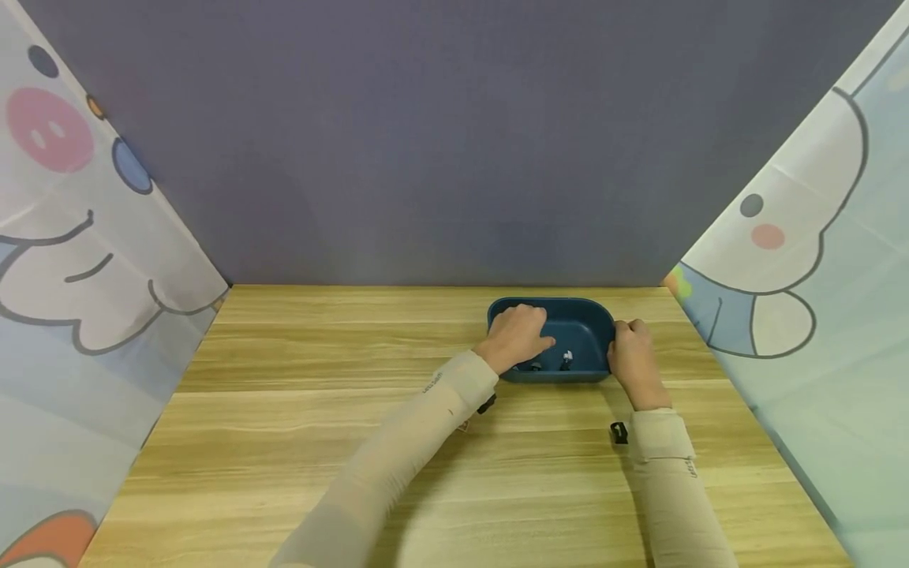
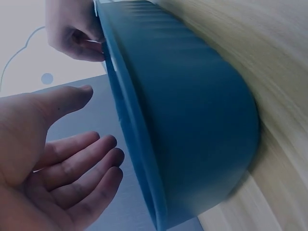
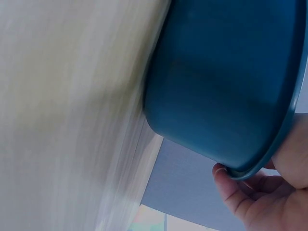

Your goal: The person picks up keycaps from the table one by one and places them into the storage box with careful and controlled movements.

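Note:
A dark blue plastic basin (image 1: 561,377) with rounded corners rests toward the back right of the table. My left hand (image 1: 521,335) is over its left part, and in the left wrist view that hand's fingers (image 2: 82,183) are loosely bent with nothing between them and the thumb. At the basin's right end my right hand (image 1: 634,359) grips the rim, the thumb outside, as the right wrist view shows. Inside the basin lie a small black-and-white piece (image 1: 566,361) and a small dark piece (image 1: 536,366); my left hand and arm hide part of the inside.
A small black object (image 1: 619,433) lies on the wooden table (image 1: 298,379) beside my right sleeve. Another black piece (image 1: 486,404) and a small reddish one (image 1: 464,426) sit by my left sleeve. A grey panel (image 1: 454,158) stands behind; printed cartoon sheets flank both sides.

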Available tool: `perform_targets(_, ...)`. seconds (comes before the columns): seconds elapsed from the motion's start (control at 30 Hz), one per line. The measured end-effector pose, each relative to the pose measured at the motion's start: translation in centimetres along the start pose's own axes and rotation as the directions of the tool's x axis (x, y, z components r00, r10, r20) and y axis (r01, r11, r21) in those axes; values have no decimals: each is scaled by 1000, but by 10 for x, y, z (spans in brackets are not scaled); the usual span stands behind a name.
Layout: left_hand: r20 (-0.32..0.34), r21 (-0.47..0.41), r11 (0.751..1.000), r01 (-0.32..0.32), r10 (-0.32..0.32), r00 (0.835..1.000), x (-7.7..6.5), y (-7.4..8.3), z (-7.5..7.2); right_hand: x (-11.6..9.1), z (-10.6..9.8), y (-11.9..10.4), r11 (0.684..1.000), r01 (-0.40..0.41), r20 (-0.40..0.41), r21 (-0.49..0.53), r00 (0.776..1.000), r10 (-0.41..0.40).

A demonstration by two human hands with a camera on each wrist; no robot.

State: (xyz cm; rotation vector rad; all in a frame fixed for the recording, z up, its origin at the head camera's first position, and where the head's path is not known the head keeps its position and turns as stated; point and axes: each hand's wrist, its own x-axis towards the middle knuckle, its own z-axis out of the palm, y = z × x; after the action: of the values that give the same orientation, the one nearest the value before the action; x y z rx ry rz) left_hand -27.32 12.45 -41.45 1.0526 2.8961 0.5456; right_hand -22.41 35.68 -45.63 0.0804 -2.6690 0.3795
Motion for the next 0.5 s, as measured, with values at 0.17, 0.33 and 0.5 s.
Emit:
perform_targets(0.17, 20, -9, 1000, 6, -6, 1000, -6, -2, -5, 0, 0, 1, 1000, 1, 2, -7, 1000, -1)
perform_targets(0.33, 15, -35, 999, -7, 7, 1000, -25, -12, -15, -1, 1, 0, 1000, 3, -5, -3, 1000, -3)
perform_targets(0.5, -8, -143, 990, -11, 10, 1000, -53, -29, -31, 0, 0, 2, 1000, 21, -17, 2, 1000, -21)
